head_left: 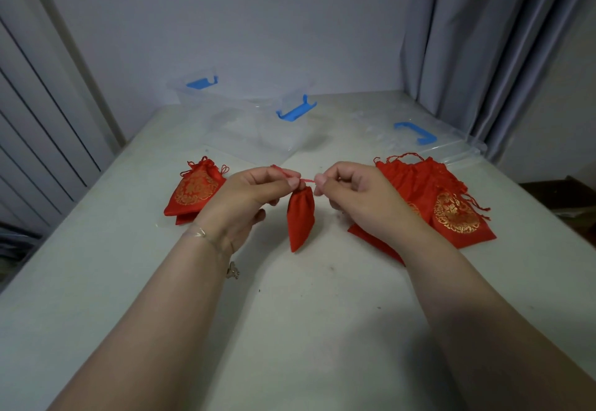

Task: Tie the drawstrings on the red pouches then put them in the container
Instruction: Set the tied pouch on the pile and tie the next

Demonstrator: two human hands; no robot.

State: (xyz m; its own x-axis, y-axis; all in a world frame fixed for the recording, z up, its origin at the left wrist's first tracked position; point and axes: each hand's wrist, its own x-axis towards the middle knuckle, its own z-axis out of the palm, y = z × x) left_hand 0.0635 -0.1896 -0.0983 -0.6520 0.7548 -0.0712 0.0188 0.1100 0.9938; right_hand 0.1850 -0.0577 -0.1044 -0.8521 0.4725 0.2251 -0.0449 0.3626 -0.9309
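A small red pouch (pixel 300 217) hangs by its drawstring (pixel 306 180) above the white table (pixel 306 314). My left hand (pixel 248 197) pinches one end of the string and my right hand (pixel 354 197) pinches the other, pulled apart over the pouch's gathered mouth. At the left lie tied red pouches (pixel 193 191) with gold print. A pile of flat red pouches (pixel 432 204) lies at the right, behind my right hand. The clear container (pixel 258 126) with blue latches stands at the back of the table.
The container's clear lid (pixel 419 139) with a blue latch lies at the back right. A grey curtain (pixel 483 55) hangs at the right, a wall panel at the left. A cardboard box (pixel 561 197) sits beyond the table's right edge.
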